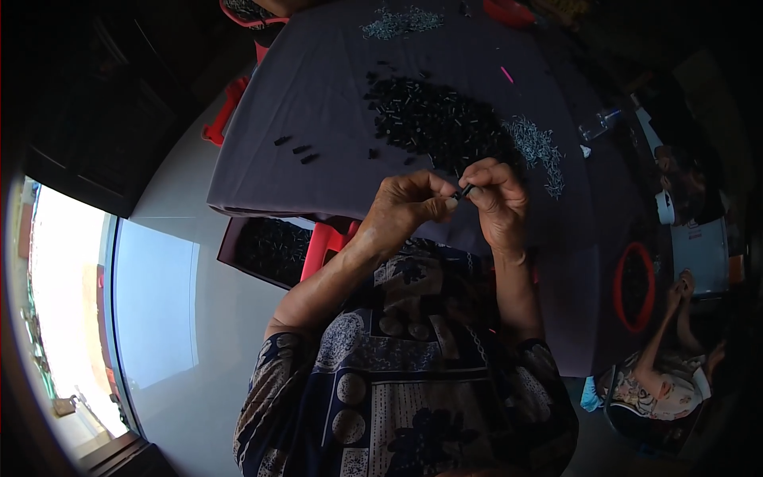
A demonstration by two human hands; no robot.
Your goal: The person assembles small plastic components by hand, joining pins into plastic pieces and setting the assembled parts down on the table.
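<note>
My left hand [405, 200] and my right hand [501, 203] meet above the near part of the cloth-covered table. Both are closed in a pinch on a small black piece [464, 191], the thumbs and forefingers almost touching. Whether it is one part or two joined together, I cannot tell. Just beyond my fingers lies a large pile of small black cylindrical parts [433, 115]. Small silvery metal pins or screws [536, 147] are heaped against its right side. A few black parts [302, 149] lie apart on the cloth to the left.
A dark cloth covers the table [278, 95]. At its far side is another heap of silvery pieces [401, 24]. A pink stick [507, 75] and a clear bottle [600, 125] lie to the right. A box of black parts [266, 250] stands below the left edge; another person [668, 381] sits at right.
</note>
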